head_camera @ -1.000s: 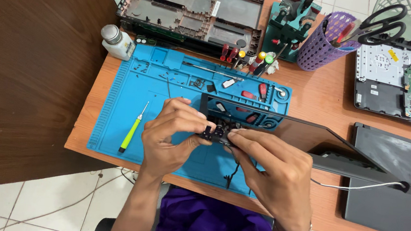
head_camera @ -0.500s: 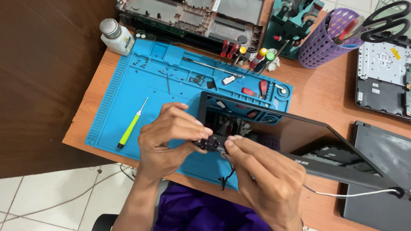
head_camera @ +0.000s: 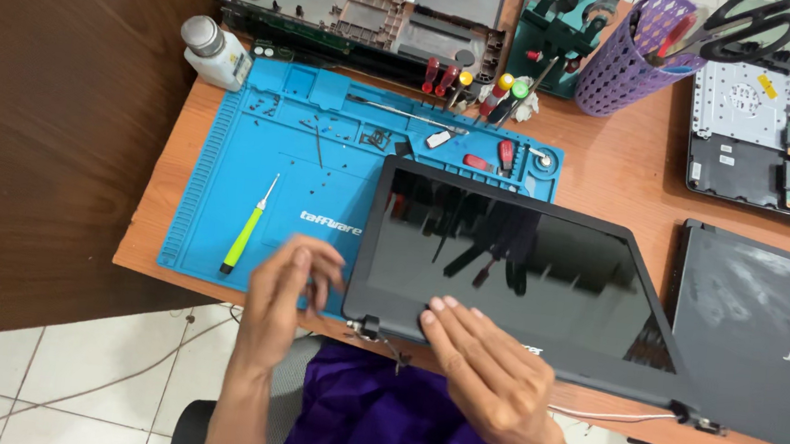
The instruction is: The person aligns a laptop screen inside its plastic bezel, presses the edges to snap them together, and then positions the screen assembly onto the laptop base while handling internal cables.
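We note the right hand (head_camera: 486,376) lies flat, grip released, fingertips on the lower bezel of the laptop screen panel (head_camera: 517,263), which rests across the blue mat (head_camera: 255,170) and bench (head_camera: 631,177). Left hand (head_camera: 287,289), blurred, grip loose, holds nothing. Purple cup (head_camera: 622,70) contains scissors (head_camera: 752,25).

- Bright, even daylight across the desk (head_camera: 612,175); shadows soft and short.
- Glossy laptop screen panel (head_camera: 517,263) mirrors dark tool shapes, mild sheen.
- Left hand (head_camera: 287,294) smeared by motion blur; right hand (head_camera: 487,371) sharp.
- Wide-angle bending along the desk's far edge.
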